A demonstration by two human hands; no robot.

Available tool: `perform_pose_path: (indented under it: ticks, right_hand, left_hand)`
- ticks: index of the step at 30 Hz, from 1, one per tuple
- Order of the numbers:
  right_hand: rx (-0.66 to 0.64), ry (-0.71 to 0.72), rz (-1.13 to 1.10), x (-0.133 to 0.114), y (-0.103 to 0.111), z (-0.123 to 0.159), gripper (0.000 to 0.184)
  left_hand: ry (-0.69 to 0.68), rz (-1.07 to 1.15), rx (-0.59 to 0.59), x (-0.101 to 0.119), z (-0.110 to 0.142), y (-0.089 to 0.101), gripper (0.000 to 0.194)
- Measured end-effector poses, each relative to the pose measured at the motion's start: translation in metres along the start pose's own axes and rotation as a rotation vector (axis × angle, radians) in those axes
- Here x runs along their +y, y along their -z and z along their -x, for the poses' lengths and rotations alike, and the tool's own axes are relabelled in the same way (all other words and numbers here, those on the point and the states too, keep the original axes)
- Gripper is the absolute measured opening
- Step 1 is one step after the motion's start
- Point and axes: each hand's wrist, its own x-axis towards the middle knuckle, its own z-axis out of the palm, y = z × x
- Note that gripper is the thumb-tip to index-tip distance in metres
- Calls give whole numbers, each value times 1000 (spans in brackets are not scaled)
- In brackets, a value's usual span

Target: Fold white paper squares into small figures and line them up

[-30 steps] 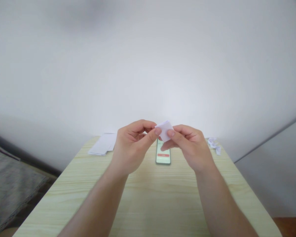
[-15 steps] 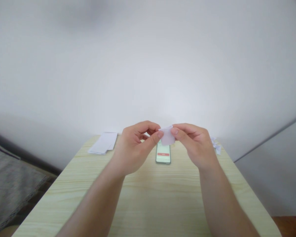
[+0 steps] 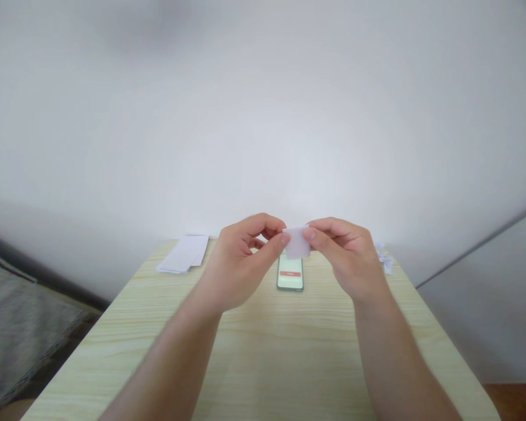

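Grasps sm. wht paper [image 3: 297, 245] by opp. sides w/ L hand [image 3: 241, 266] & R hand [image 3: 353, 260], over phone [image 3: 290, 289], hiding part of screen [image 3: 291, 266].

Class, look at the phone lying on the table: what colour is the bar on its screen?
The bar is red, seen best in the head view.

Table [image 3: 284, 351], pale yellow-green with streaked wood grain; phone screen [image 3: 290, 266], pale green with red bar; paper stack [image 3: 182, 255], white.
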Motion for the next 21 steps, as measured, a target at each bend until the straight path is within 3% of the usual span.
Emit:
perform_pose_path:
  ticks: [21]
  right_hand:
    - [44,15,43,-1,-3,1,8]
  left_hand:
    - [11,45,-36,-3,0,3,15]
